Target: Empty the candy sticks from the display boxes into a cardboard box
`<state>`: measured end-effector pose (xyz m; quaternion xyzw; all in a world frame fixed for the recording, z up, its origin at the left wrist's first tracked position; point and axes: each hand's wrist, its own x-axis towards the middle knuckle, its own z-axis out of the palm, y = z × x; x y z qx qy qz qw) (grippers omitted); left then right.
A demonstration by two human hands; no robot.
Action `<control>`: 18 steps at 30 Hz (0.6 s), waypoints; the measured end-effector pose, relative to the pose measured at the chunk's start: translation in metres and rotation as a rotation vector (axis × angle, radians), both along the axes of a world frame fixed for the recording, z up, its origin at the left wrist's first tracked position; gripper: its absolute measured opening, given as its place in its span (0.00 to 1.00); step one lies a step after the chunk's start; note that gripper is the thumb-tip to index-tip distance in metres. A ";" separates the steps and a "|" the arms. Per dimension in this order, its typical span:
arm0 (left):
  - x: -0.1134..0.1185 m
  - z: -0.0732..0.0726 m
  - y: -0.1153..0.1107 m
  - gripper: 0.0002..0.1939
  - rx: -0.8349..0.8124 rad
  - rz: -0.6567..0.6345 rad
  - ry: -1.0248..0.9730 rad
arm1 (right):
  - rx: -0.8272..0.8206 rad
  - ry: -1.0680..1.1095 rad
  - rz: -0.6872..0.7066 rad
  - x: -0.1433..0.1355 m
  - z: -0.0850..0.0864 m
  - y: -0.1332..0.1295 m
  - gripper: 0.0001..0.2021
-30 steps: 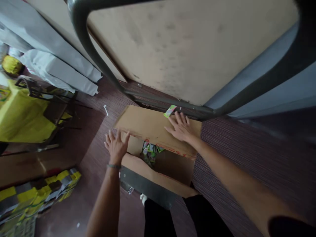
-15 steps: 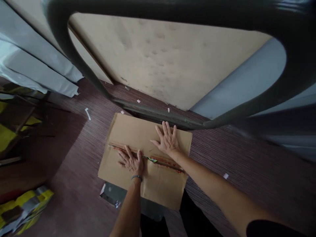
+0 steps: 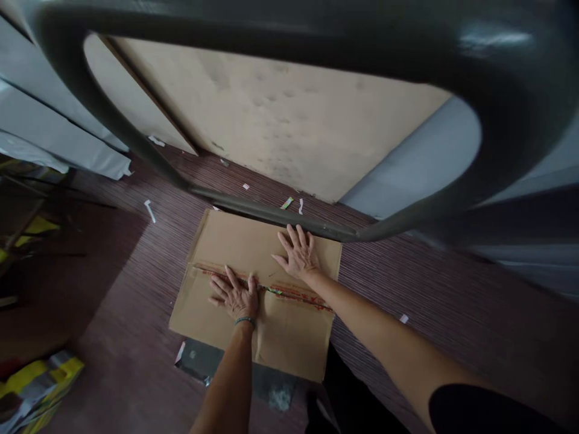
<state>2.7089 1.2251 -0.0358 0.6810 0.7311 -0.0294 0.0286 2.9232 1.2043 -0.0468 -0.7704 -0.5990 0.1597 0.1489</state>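
Note:
A brown cardboard box [image 3: 294, 340] stands below me with its two top flaps folded inward. My left hand [image 3: 236, 295] lies open on the near flap, fingers spread across the seam. On the far flap rests my right hand [image 3: 298, 254], also open and with its fingers apart. Torn red-printed tape runs along the seam, and a sliver of green and yellow packaging [image 3: 274, 290] shows in the narrow gap. What else the box holds is hidden.
A dark metal tube frame [image 3: 271, 212] rises just beyond the box. Behind it leans a pale board [image 3: 280, 120]. A dark flat platform [image 3: 199, 358] juts out under the box's near side. Yellow and grey fabric [image 3: 40, 386] lies at lower left; paper scraps [image 3: 150, 211] litter the floor.
Both hands stay on the flaps, and the gap at the seam looks narrower, with less packaging showing. The view has shifted slightly, and a green wrapper now shows behind the frame's lower bar.

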 end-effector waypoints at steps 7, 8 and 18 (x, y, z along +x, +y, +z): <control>0.002 0.043 0.018 0.46 -0.237 0.038 -0.186 | 0.006 -0.020 0.099 0.017 -0.002 -0.027 0.33; -0.004 0.050 0.013 0.46 -0.227 0.032 -0.215 | 0.005 -0.031 0.122 0.021 -0.004 -0.046 0.31; -0.043 0.064 -0.207 0.40 -0.139 0.376 -0.265 | -0.554 -0.022 -0.096 0.091 -0.047 -0.359 0.31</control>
